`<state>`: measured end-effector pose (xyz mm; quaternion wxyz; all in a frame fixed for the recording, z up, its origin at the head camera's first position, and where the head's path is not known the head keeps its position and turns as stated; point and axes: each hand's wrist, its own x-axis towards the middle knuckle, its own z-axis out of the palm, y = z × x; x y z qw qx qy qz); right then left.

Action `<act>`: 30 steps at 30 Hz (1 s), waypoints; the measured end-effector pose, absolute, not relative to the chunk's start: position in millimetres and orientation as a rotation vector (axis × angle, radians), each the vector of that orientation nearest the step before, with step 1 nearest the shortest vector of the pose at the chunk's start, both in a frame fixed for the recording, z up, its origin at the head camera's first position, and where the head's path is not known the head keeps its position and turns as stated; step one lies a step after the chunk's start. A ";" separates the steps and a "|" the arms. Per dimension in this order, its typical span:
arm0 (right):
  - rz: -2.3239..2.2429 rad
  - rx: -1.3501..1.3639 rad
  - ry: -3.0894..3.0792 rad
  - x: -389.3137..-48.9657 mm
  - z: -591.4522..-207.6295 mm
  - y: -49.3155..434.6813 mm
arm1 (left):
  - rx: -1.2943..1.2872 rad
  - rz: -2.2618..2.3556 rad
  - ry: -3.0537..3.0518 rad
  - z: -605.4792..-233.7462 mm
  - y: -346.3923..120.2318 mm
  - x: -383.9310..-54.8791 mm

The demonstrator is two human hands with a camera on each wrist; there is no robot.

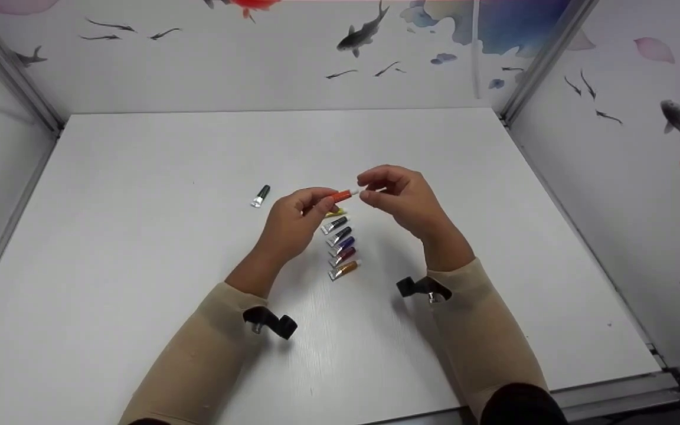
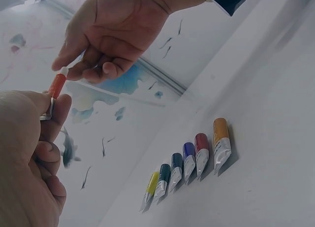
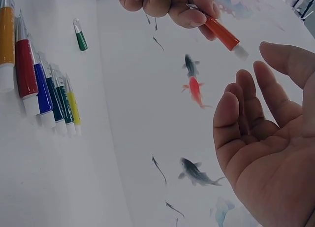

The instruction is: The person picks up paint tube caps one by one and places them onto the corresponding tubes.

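Note:
My left hand [image 1: 293, 224] pinches a small orange-red paint tube [image 1: 342, 196] by its silver crimped end, thumb over fingers. The tube's white cap [image 3: 240, 52] points toward my right hand [image 1: 408, 200]. In the right wrist view the right thumb and forefinger stand apart around the cap end, with a gap between them and it. Below the left hand lies a row of paint tubes: yellow [image 2: 151, 185], dark green [image 2: 162, 180], dark blue-green [image 2: 176, 169], violet-blue [image 2: 189, 158], red [image 2: 201, 150] and ochre [image 2: 221, 138]. The left hand partly hides the yellow one in the head view.
A single green paint tube [image 1: 261, 195] lies off to the left of the row on the white table [image 1: 139, 236]. White panels [image 1: 257, 77] painted with fish enclose the back and sides. Both forearms wear beige sleeves [image 1: 198, 348] with black wrist mounts.

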<state>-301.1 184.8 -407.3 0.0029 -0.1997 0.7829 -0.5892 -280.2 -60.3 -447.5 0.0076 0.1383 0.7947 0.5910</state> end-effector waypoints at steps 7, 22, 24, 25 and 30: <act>-1.817 -0.643 2.457 -302.3 -408.8 184.3 | 0.436 1.847 2.473 -446.2 -60.4 -279.4; -1.788 -0.623 2.476 -302.8 -410.7 182.0 | 0.447 1.842 2.487 -446.3 -59.7 -279.0; -1.785 -0.608 2.480 -302.8 -410.4 181.7 | 0.446 1.833 2.491 -446.1 -59.8 -278.8; -1.785 -0.601 2.481 -302.7 -410.3 181.5 | 0.448 1.833 2.489 -446.0 -59.9 -278.9; -1.760 -0.577 2.503 -302.6 -409.7 180.8 | 0.446 1.839 2.488 -446.3 -59.6 -279.0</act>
